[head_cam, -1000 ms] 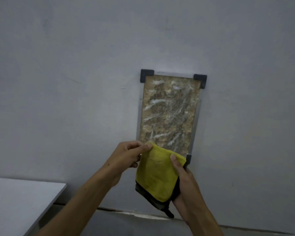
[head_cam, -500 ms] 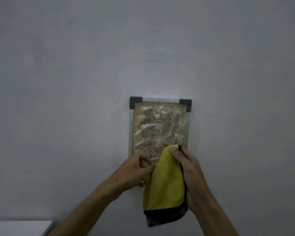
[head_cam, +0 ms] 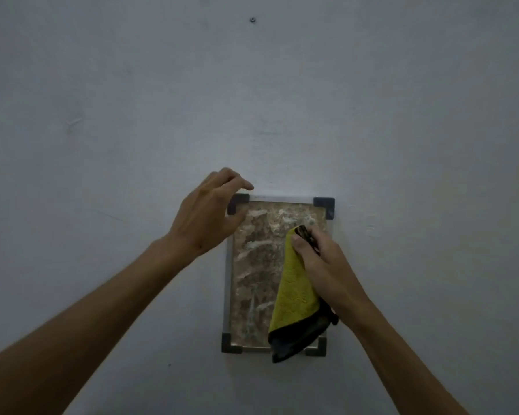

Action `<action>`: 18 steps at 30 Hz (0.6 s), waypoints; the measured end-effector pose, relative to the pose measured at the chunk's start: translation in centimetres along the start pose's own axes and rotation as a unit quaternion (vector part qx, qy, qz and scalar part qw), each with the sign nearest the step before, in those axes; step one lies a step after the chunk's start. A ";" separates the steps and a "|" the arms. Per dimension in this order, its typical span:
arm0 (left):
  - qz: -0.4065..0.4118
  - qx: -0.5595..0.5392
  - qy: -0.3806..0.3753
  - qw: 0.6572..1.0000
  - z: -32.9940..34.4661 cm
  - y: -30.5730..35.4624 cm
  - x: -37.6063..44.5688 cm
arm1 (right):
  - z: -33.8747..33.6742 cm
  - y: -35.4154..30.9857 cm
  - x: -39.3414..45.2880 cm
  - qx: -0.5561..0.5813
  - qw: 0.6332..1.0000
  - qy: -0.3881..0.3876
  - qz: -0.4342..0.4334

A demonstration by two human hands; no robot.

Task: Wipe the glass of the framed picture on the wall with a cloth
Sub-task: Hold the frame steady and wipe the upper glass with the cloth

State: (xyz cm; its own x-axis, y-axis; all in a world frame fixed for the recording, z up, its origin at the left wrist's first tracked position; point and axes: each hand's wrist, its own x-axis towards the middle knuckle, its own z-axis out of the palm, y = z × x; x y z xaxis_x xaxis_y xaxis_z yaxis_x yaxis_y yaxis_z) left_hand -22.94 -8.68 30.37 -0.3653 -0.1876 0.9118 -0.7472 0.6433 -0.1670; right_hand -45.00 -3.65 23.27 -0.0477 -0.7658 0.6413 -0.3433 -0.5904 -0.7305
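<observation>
A framed picture point(head_cam: 256, 274) hangs on the grey wall, with a thin metal rim, black corner pieces and white smears on its glass. My right hand point(head_cam: 321, 262) grips a yellow cloth with a black edge point(head_cam: 295, 298) and holds it against the right side of the glass; the cloth hangs down over the lower right corner. My left hand point(head_cam: 209, 211) is at the picture's top left corner, fingers loosely curved around that corner; whether they touch the frame I cannot tell.
A plain grey wall point(head_cam: 102, 115) fills the view. A small dark screw or hole point(head_cam: 253, 20) sits high above the picture.
My left hand let go of the cloth and rose to the picture's top left corner. My right hand carried the cloth up onto the glass. The view tilted so the whole picture shows.
</observation>
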 end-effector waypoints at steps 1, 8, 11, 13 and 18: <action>0.012 0.008 -0.016 1.000 0.1 -0.7 0.1 | 0.0 0.0 0.7 -0.072 0.996 -0.003 -0.046; 0.000 -0.050 -0.012 0.999 1.1 -3.0 -1.2 | 1.1 -1.2 4.9 -0.214 0.954 0.039 -0.206; -0.025 -0.107 -0.008 0.994 1.2 -3.5 -0.9 | 2.0 -2.2 6.0 -0.244 0.936 0.034 -0.250; -0.033 -0.132 -0.009 0.991 1.1 -4.0 -0.6 | 2.8 -3.0 6.7 -0.255 0.927 0.041 -0.271; -0.044 -0.149 -0.017 0.988 1.2 -5.0 -0.9 | 4.7 -3.3 7.9 -0.285 0.904 0.079 -0.308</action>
State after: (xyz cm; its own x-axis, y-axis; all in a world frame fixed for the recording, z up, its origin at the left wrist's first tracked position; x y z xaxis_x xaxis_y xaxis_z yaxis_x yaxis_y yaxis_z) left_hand -19.56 -12.59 29.97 -0.3282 -0.2751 0.9037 -0.5822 0.8123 0.0359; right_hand -39.87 -8.96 29.65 0.1993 -0.2647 0.9435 -0.7760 -0.6306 -0.0130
